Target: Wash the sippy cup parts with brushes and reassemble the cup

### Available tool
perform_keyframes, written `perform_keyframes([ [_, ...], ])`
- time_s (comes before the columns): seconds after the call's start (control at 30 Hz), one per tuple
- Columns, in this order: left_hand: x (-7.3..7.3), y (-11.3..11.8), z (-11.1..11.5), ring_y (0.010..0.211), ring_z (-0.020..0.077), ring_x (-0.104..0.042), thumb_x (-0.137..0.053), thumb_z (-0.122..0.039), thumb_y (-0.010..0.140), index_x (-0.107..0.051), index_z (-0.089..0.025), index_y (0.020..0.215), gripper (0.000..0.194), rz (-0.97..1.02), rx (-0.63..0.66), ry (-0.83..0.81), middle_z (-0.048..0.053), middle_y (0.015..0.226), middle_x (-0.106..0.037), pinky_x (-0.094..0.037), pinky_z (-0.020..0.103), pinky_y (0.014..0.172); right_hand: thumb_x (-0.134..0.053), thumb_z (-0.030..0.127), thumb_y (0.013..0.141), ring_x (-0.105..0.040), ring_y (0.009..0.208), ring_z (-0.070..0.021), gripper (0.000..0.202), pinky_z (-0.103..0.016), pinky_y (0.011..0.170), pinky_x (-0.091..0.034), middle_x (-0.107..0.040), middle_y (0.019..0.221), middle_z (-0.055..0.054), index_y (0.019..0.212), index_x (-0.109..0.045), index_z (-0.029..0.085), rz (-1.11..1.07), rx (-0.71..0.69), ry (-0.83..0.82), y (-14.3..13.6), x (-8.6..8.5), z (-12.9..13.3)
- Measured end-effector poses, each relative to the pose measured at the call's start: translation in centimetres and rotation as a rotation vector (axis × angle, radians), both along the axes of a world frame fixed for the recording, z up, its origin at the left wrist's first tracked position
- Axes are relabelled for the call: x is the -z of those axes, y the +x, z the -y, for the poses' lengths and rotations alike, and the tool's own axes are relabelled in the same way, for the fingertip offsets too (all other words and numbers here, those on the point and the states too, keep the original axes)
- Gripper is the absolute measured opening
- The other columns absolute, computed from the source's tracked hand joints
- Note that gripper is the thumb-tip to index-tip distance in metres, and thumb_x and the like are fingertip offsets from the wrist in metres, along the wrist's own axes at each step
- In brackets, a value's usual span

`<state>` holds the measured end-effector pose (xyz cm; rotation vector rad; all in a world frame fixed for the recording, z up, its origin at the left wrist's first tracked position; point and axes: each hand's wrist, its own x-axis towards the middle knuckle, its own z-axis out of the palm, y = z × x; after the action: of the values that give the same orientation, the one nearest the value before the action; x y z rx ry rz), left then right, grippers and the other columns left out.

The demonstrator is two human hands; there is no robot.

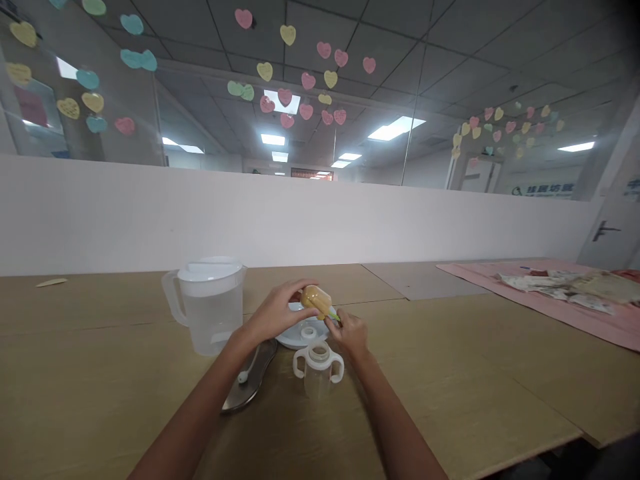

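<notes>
My left hand (280, 312) is closed around an amber, see-through, dome-shaped piece (315, 298), held between thumb and fingers above the plate. Pinched in my right hand (351, 333) is a thin green stick-like thing (334, 316), its tip against the amber piece; its exact kind is unclear. Just below, a clear baby bottle (318, 381) with two white handles stands upright, its top uncovered. Behind it a pale plate (290, 340) carries a small white ring (309, 333) and other parts, partly hidden by my hands.
A lidded clear pitcher (214, 320) of water stands left of the plate. A curved metal tray (260, 373) holding a white-ended tube (243, 377) lies partly under my left forearm. At the right, a pink cloth (470, 272) bears packets. A white wall (300, 220) runs behind the table.
</notes>
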<state>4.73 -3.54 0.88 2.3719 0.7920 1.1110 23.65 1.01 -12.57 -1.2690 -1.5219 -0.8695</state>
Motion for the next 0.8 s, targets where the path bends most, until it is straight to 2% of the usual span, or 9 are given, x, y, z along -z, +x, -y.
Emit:
perform_keyframes([
  [0.17, 1.0, 0.0, -1.3, 0.094, 0.0186, -0.055, -0.063, -0.034, 0.067, -0.056, -0.02, 0.11, 0.046, 0.05, -0.059, -0.019, 0.006, 0.108, -0.059, -0.047, 0.033, 0.085, -0.031, 0.045, 0.088, -0.041, 0.038, -0.0067, 0.05, -0.022, 0.046, -0.02, -0.054, 0.043, -0.001, 0.054, -0.055, 0.016, 0.045, -0.01, -0.017, 0.9, 0.1, -0.3],
  [0.3, 0.7, -0.2, -1.2, 0.089, 0.0167, -0.057, -0.064, -0.033, 0.067, -0.058, -0.019, 0.108, 0.044, -0.024, 0.012, -0.083, 0.004, 0.105, -0.061, -0.046, 0.031, 0.086, -0.028, 0.046, 0.089, -0.04, 0.037, -0.0072, 0.053, -0.023, 0.045, -0.017, -0.054, 0.043, -0.002, 0.054, -0.056, 0.017, 0.002, 0.073, -0.091, 1.8, 0.1, -0.8],
  [0.37, 0.2, -0.1, -0.6, 0.09, 0.0163, -0.056, -0.065, -0.033, 0.066, -0.059, -0.021, 0.107, 0.044, -0.031, 0.032, -0.018, 0.004, 0.105, -0.06, -0.045, 0.03, 0.085, -0.028, 0.043, 0.089, -0.04, 0.036, -0.0075, 0.051, -0.023, 0.045, -0.017, -0.056, 0.045, -0.003, 0.056, -0.058, 0.018, -0.035, 0.07, -0.13, 1.4, 0.3, -0.9],
  [0.5, -0.5, -0.1, 0.4, 0.086, 0.0164, -0.054, -0.068, -0.031, 0.064, -0.062, -0.025, 0.104, 0.041, -0.107, -0.011, 0.149, 0.003, 0.094, -0.059, -0.044, 0.028, 0.08, -0.032, 0.037, 0.088, -0.041, 0.036, -0.0078, 0.046, -0.023, 0.045, -0.018, -0.059, 0.046, -0.003, 0.056, -0.059, 0.019, -0.05, -0.018, -0.17, 0.1, 0.7, -0.7],
  [0.7, -0.3, -0.1, 0.1, 0.09, 0.0172, -0.052, -0.064, -0.033, 0.07, -0.057, -0.028, 0.111, 0.043, -0.112, -0.065, 0.221, 0.002, 0.096, -0.054, -0.04, 0.029, 0.083, -0.034, 0.031, 0.086, -0.037, 0.036, -0.0068, 0.048, -0.023, 0.046, -0.022, -0.054, 0.041, -0.003, 0.045, -0.055, 0.017, -0.08, -0.118, -0.052, -0.4, 0.2, 0.0],
  [0.8, -0.1, -0.3, -0.3, 0.086, 0.0175, -0.052, -0.064, -0.035, 0.069, -0.057, -0.027, 0.113, 0.045, -0.157, -0.09, 0.198, 0.003, 0.093, -0.055, -0.041, 0.029, 0.08, -0.033, 0.031, 0.088, -0.033, 0.036, -0.0061, 0.052, -0.023, 0.045, -0.022, -0.052, 0.039, -0.002, 0.043, -0.054, 0.016, -0.135, -0.098, -0.015, 0.1, -0.4, 0.2],
])
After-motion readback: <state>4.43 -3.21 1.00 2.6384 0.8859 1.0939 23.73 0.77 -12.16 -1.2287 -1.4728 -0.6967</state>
